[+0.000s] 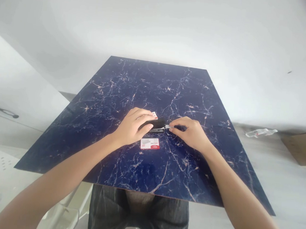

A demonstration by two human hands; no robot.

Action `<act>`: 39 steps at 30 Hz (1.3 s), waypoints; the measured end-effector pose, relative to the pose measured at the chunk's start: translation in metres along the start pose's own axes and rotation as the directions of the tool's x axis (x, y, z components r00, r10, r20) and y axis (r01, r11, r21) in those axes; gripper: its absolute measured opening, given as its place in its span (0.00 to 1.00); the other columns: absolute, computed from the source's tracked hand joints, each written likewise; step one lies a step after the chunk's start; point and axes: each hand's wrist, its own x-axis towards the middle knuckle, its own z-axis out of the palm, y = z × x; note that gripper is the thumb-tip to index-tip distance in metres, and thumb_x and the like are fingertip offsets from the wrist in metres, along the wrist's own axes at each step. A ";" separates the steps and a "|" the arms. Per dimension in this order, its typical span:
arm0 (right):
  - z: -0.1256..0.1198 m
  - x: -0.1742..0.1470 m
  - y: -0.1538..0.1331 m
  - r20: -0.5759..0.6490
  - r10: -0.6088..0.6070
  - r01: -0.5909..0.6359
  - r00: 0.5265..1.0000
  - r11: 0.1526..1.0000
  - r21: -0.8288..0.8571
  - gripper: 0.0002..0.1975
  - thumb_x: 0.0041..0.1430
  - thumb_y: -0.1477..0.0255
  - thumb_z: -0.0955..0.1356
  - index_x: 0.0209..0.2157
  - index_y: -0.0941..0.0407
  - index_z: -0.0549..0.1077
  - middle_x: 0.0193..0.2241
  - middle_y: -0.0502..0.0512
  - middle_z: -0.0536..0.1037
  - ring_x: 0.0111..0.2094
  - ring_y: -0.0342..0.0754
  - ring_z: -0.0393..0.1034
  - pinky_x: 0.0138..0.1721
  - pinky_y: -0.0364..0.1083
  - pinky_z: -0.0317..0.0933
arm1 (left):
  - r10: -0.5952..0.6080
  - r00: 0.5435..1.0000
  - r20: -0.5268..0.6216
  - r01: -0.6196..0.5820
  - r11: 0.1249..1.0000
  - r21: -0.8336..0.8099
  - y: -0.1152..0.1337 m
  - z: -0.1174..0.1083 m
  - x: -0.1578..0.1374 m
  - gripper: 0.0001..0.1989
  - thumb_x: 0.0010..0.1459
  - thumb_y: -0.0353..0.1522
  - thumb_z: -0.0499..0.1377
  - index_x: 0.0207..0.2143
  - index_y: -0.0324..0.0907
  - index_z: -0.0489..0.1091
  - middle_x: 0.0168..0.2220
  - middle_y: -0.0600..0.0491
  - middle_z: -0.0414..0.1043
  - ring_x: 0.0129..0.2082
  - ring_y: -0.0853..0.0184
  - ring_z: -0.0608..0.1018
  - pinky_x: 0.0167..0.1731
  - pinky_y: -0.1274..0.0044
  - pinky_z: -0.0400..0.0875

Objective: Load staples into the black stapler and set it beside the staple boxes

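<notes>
A black stapler [159,124] lies across the middle of the table, its metal rail showing along the near side. My left hand [133,126] is closed around its left part, fingers over the top and thumb on the near side. At the stapler's right end, my right hand [190,129] pinches a small silvery metal piece [167,126] between thumb and fingertips. Whether that piece is staples or part of the stapler, I cannot tell. Just in front lies a flat red and white staple box [150,143]. A small white and red item [154,115] peeks out behind my left fingertips.
The blue marble-patterned table [155,86] has its near edge above my lap. A white plastic chair or stool [66,210] stands at the lower left. On the floor to the right are a clear bottle [260,132] and a cardboard box [302,147]. White walls surround the table.
</notes>
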 end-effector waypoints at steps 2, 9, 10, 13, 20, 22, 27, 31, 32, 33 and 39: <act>0.000 0.000 0.001 0.008 -0.005 0.005 1.000 1.000 0.008 0.05 0.63 0.68 0.73 0.39 0.48 0.83 0.42 0.50 0.86 0.45 0.52 0.79 0.51 0.53 0.71 | -0.001 1.000 0.005 0.001 1.000 0.000 0.000 0.000 0.000 0.12 0.73 0.36 0.55 0.54 0.45 0.74 0.52 0.47 0.78 0.52 0.57 0.77 0.54 0.61 0.71; 0.004 0.001 0.008 0.011 -0.035 0.035 0.999 0.999 0.009 0.05 0.65 0.68 0.72 0.41 0.48 0.83 0.44 0.50 0.86 0.47 0.53 0.79 0.54 0.54 0.70 | 0.030 0.999 0.016 -0.030 1.000 0.000 0.000 0.001 0.000 0.12 0.73 0.34 0.55 0.55 0.44 0.73 0.53 0.46 0.78 0.52 0.58 0.78 0.53 0.62 0.71; 0.004 0.001 0.008 0.013 -0.036 0.036 0.999 0.999 0.007 0.06 0.65 0.68 0.72 0.41 0.48 0.83 0.44 0.50 0.86 0.47 0.53 0.79 0.54 0.54 0.70 | 0.032 0.999 0.018 -0.032 0.999 0.000 -0.001 0.001 0.000 0.12 0.73 0.34 0.55 0.55 0.44 0.73 0.53 0.46 0.78 0.52 0.58 0.78 0.53 0.61 0.71; 0.004 0.001 0.006 0.019 -0.046 0.046 0.999 0.999 0.005 0.06 0.65 0.68 0.72 0.41 0.48 0.83 0.44 0.50 0.86 0.47 0.53 0.79 0.54 0.55 0.70 | 0.031 0.999 0.027 -0.031 0.999 -0.008 -0.002 0.003 -0.001 0.12 0.73 0.34 0.55 0.55 0.45 0.73 0.53 0.46 0.78 0.51 0.58 0.78 0.53 0.61 0.71; -0.012 0.000 -0.002 -0.055 0.034 -0.036 0.998 0.998 -0.048 0.05 0.64 0.68 0.70 0.37 0.50 0.81 0.40 0.51 0.85 0.39 0.52 0.80 0.45 0.51 0.72 | 0.005 0.956 0.293 -0.012 1.000 0.025 -0.004 -0.015 0.004 0.20 0.70 0.38 0.59 0.62 0.44 0.69 0.54 0.45 0.76 0.51 0.55 0.78 0.50 0.63 0.73; -0.017 -0.001 -0.003 -0.073 0.119 -0.125 0.990 0.989 -0.081 0.05 0.63 0.69 0.70 0.37 0.50 0.80 0.35 0.50 0.86 0.34 0.51 0.79 0.41 0.51 0.71 | -0.050 0.910 0.412 0.030 0.998 0.054 -0.006 -0.026 0.005 0.27 0.67 0.38 0.62 0.66 0.45 0.66 0.55 0.44 0.76 0.50 0.55 0.79 0.46 0.67 0.75; -0.018 -0.004 -0.010 -0.036 0.224 -0.227 0.974 0.966 -0.120 0.03 0.61 0.70 0.69 0.36 0.49 0.77 0.35 0.49 0.87 0.34 0.53 0.81 0.41 0.51 0.70 | -0.176 0.841 0.511 0.139 0.984 0.111 -0.014 -0.038 0.004 0.32 0.62 0.36 0.63 0.68 0.46 0.65 0.54 0.44 0.76 0.45 0.57 0.81 0.39 0.71 0.75; -0.016 -0.005 -0.013 -0.040 0.261 -0.264 0.964 0.960 -0.093 0.02 0.61 0.70 0.69 0.35 0.49 0.76 0.34 0.48 0.87 0.32 0.52 0.80 0.38 0.50 0.69 | -0.162 0.846 0.507 0.124 0.986 0.108 -0.018 -0.035 0.002 0.30 0.61 0.36 0.64 0.65 0.45 0.68 0.52 0.44 0.77 0.44 0.57 0.81 0.38 0.72 0.75; -0.016 -0.005 -0.013 -0.039 0.268 -0.270 0.963 0.959 -0.083 0.02 0.61 0.70 0.69 0.35 0.49 0.76 0.34 0.48 0.87 0.32 0.52 0.80 0.38 0.50 0.68 | -0.158 0.850 0.503 0.119 0.987 0.109 -0.018 -0.035 0.002 0.30 0.61 0.36 0.64 0.65 0.45 0.69 0.51 0.44 0.77 0.43 0.57 0.81 0.38 0.72 0.75; -0.016 -0.005 -0.013 -0.035 0.274 -0.276 0.961 0.959 -0.069 0.02 0.61 0.70 0.69 0.35 0.49 0.76 0.34 0.48 0.87 0.32 0.51 0.80 0.37 0.50 0.68 | -0.162 0.849 0.502 0.122 0.986 0.111 -0.018 -0.034 0.003 0.29 0.60 0.36 0.64 0.64 0.45 0.69 0.51 0.44 0.77 0.43 0.58 0.81 0.37 0.72 0.75; -0.013 -0.006 -0.023 0.029 0.269 -0.270 0.963 0.961 0.059 0.03 0.63 0.68 0.69 0.35 0.50 0.76 0.38 0.49 0.86 0.36 0.51 0.81 0.40 0.50 0.68 | -0.255 0.771 0.584 0.218 0.967 0.135 -0.009 -0.039 0.009 0.29 0.62 0.36 0.61 0.66 0.46 0.68 0.56 0.44 0.74 0.48 0.56 0.79 0.42 0.72 0.75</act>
